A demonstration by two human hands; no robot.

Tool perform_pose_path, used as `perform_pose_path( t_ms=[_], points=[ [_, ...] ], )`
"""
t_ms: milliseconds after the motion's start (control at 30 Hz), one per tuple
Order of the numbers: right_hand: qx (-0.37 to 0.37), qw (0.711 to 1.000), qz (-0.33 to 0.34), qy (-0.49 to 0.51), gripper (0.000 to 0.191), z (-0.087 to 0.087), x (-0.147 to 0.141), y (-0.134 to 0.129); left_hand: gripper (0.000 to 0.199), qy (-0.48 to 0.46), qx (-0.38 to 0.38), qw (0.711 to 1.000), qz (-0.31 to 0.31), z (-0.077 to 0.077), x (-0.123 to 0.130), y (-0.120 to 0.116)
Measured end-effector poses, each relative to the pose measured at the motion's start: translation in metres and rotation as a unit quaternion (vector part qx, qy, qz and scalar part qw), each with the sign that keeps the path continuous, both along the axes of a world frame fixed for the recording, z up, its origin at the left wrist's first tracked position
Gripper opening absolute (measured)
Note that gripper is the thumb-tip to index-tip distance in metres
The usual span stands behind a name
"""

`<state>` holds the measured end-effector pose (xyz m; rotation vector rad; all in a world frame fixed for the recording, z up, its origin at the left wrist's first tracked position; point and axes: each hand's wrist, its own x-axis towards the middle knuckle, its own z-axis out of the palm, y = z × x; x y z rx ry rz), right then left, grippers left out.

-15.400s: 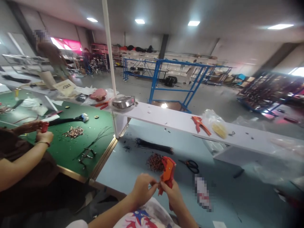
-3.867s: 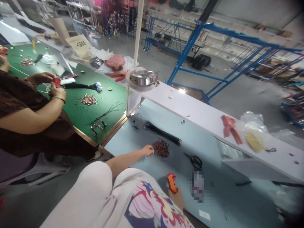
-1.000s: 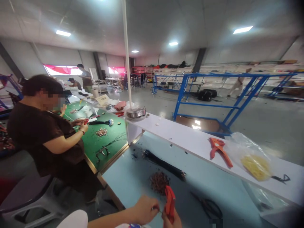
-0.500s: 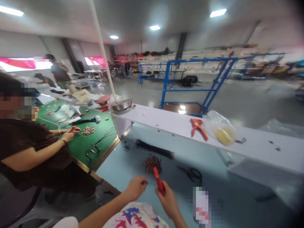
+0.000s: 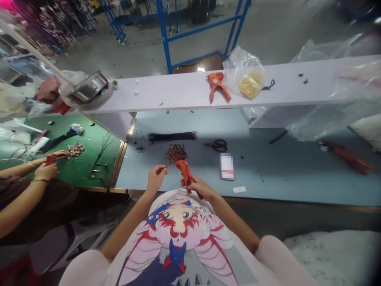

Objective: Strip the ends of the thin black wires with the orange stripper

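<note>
Currently, the right hand (image 5: pixel 198 187) grips an orange wire stripper (image 5: pixel 186 174), fingers wrapped round its handles; the left hand (image 5: pixel 155 178) pinches narrowly on something too thin to make out, near a pile of cut wires (image 5: pixel 175 153).

On my bench (image 5: pixel 262 174), the wire bundle (image 5: pixel 172 137) lies behind the pile (image 5: pixel 175 153), with scissors (image 5: pixel 215 145) to their right; beyond, on the shelf (image 5: pixel 166 93), a stripper (image 5: pixel 217 85) sits beside a bag (image 5: pixel 245 65).

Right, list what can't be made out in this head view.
Orange wire stripper: the right hand covers part of it; whether its grip holds a wire is too small to tell.
Left hand: what it pinches is too thin to identify.
Printed card: pixelated.
Co-worker's red tool: partly hidden by their hand.
</note>
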<state>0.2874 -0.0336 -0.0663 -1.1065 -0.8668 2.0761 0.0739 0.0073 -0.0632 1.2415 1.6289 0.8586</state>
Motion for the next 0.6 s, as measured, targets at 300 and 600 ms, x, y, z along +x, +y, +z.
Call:
perform_pose_path(
  t_ms=[300, 600],
  points=[
    [-0.065, 0.976, -0.024, 0.208, 0.063, -0.001, -0.003, 0.005, 0.022, 0.023, 0.084, 0.996, 0.007, 0.025, 0.012, 0.003],
    [-0.044, 0.991, -0.039, 0.122, 0.044, 0.014, -0.008, 0.006, 0.021, 0.220, 0.243, 0.944, -0.042, 0.044, 0.009, -0.002]
  ],
)
